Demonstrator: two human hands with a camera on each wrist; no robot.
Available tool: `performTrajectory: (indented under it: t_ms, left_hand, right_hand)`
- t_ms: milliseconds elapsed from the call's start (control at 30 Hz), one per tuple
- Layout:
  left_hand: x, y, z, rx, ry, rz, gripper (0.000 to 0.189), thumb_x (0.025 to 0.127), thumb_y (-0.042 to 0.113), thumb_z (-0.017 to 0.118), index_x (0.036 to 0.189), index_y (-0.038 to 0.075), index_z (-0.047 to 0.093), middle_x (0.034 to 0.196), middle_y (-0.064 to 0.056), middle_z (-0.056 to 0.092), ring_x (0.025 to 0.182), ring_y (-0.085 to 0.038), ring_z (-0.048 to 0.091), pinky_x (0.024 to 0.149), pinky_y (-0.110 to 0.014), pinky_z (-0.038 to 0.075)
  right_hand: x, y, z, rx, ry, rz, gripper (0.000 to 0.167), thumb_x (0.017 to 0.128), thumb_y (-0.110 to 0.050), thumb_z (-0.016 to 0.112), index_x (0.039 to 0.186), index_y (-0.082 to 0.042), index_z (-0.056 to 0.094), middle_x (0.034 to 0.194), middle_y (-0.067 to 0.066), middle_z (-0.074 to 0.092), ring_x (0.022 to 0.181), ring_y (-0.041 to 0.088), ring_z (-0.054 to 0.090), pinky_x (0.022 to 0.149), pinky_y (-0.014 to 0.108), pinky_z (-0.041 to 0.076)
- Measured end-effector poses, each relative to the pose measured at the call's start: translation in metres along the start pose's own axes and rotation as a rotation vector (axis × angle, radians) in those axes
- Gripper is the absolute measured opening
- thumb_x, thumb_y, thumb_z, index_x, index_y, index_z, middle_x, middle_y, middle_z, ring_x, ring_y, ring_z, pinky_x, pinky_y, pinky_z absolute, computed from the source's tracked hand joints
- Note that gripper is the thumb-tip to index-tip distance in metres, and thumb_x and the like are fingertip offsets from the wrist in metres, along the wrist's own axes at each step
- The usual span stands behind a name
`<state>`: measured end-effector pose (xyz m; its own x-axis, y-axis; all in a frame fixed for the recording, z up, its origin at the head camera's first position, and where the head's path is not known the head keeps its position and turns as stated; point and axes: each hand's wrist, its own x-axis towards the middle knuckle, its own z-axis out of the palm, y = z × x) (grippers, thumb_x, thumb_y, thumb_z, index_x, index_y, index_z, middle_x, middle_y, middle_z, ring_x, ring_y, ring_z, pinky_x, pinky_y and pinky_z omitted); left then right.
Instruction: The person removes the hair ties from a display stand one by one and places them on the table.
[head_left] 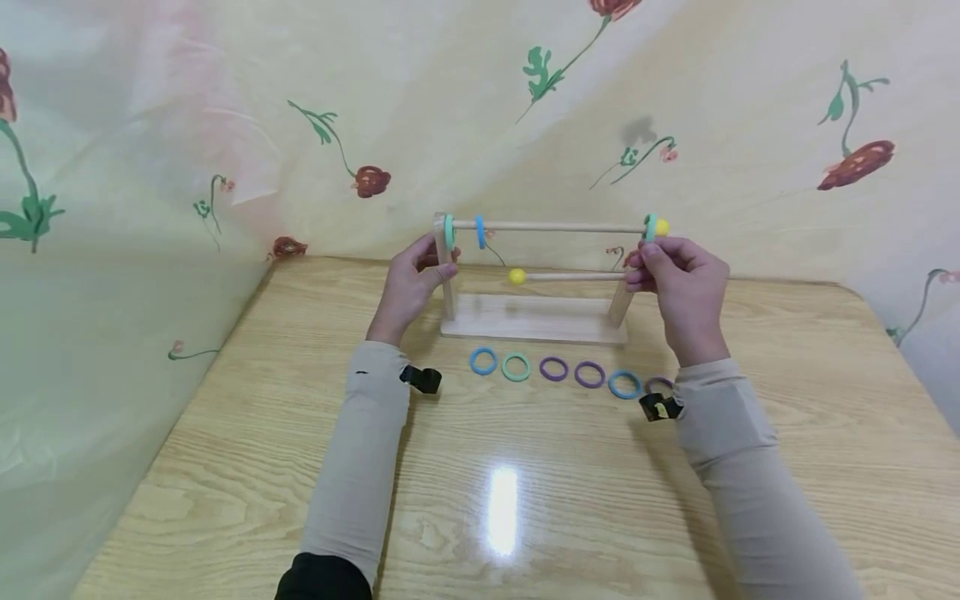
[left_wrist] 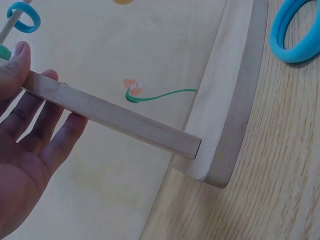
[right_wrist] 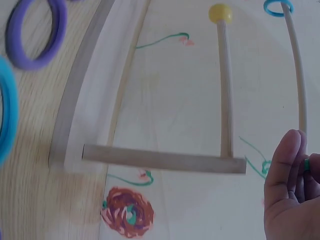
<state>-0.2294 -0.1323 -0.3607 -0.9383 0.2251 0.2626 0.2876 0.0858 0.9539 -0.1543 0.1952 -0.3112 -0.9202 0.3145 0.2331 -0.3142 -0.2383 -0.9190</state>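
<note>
A wooden rack (head_left: pixel 532 323) stands at the table's far side. My left hand (head_left: pixel 405 292) grips its left post (left_wrist: pixel 120 117), thumb in front and fingers behind. Its upper rod (head_left: pixel 562 227) extends right from that post to a yellow ball (head_left: pixel 662 227). On this rod are a green hair tie (head_left: pixel 449 233) by the post and a blue hair tie (head_left: pixel 481 232) beside it. My right hand (head_left: pixel 690 292) pinches another green hair tie (head_left: pixel 651 227) at the ball end; fingers mostly cover it in the right wrist view. The lower rod (right_wrist: pixel 226 90) bears no tie.
In front of the rack lies a row of hair ties: a blue one (head_left: pixel 483 361), a green one (head_left: pixel 516 367), purple ones (head_left: pixel 553 358) and another blue one (head_left: pixel 625 396). My right wrist's camera partly covers the last purple tie (head_left: pixel 660 382). A flowered sheet (head_left: pixel 450 100) hangs behind the table.
</note>
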Motion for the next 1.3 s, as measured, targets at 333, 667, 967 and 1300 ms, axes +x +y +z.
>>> performTrajectory:
  t_ms: [333, 667, 967, 1300]
  left_hand:
    - [-0.001, 0.001, 0.000, 0.013, 0.003, -0.012, 0.032, 0.096, 0.013, 0.070, 0.126, 0.003, 0.064, 0.116, -0.010, 0.069, 0.109, -0.022, 0.060, 0.095, -0.039, 0.051]
    - [-0.002, 0.001, -0.001, 0.026, -0.002, -0.009, 0.031, 0.095, 0.012, 0.070, 0.124, 0.003, 0.065, 0.116, -0.012, 0.068, 0.108, -0.022, 0.060, 0.094, -0.039, 0.051]
    - [-0.001, 0.002, 0.000, 0.026, 0.003, -0.026, 0.037, 0.096, 0.012, 0.070, 0.131, 0.005, 0.063, 0.118, -0.012, 0.067, 0.111, -0.023, 0.059, 0.095, -0.040, 0.051]
    - [0.003, -0.002, 0.003, 0.022, 0.025, -0.003, 0.034, 0.096, 0.010, 0.070, 0.129, 0.004, 0.065, 0.118, -0.020, 0.065, 0.107, -0.023, 0.060, 0.094, -0.039, 0.052]
  right_hand:
    - [0.001, -0.007, -0.014, -0.007, 0.063, 0.007, 0.007, 0.093, 0.002, 0.070, 0.093, 0.010, 0.070, 0.076, 0.016, 0.069, 0.056, 0.019, 0.066, 0.056, 0.028, 0.059]
    - [-0.006, -0.014, -0.033, -0.009, 0.105, 0.024, 0.009, 0.091, 0.004, 0.072, 0.093, 0.011, 0.069, 0.075, 0.014, 0.069, 0.054, 0.019, 0.067, 0.055, 0.029, 0.059]
    - [-0.022, -0.016, -0.060, -0.112, 0.052, 0.074, 0.012, 0.092, -0.002, 0.073, 0.096, 0.008, 0.069, 0.078, 0.013, 0.070, 0.059, 0.017, 0.069, 0.059, 0.028, 0.059]
    - [-0.045, -0.011, -0.101, -0.288, -0.069, 0.177, 0.007, 0.096, -0.005, 0.069, 0.099, 0.001, 0.072, 0.083, 0.008, 0.071, 0.066, 0.016, 0.070, 0.063, 0.027, 0.059]
